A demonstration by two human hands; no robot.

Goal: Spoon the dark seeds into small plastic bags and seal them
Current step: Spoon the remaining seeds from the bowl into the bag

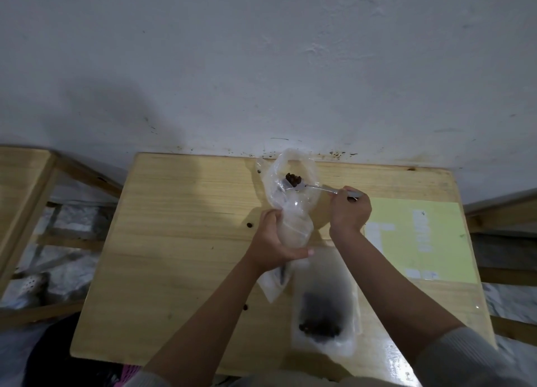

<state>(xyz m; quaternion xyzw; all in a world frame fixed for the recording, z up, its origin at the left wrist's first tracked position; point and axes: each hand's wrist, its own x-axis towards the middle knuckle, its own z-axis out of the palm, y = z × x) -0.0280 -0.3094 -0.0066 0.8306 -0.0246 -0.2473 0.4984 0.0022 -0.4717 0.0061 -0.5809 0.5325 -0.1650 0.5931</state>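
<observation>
Spoon (293, 183) loaded with dark seeds (293, 179), bowl inside open mouth of small plastic bag (287, 194). Step: filling. Spoon long axis runs from right hand (350, 209) toward bag, bowl pointing away from it. Right grip clasps handle; left hand (276, 241) clenched around bag below mouth. Next, likely: tip spoon, keep mouth open. Filled bag (324, 302) lies on bench (174, 241), nearer person than held bag.

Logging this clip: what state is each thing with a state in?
small plastic bag: mouth open, held up
spoon: loaded with dark seeds, bowl at the bag's mouth
left hand: gripping the bag's lower part
right hand: closed on the spoon handle
larger bag: lying flat on the table, seeds inside
</observation>
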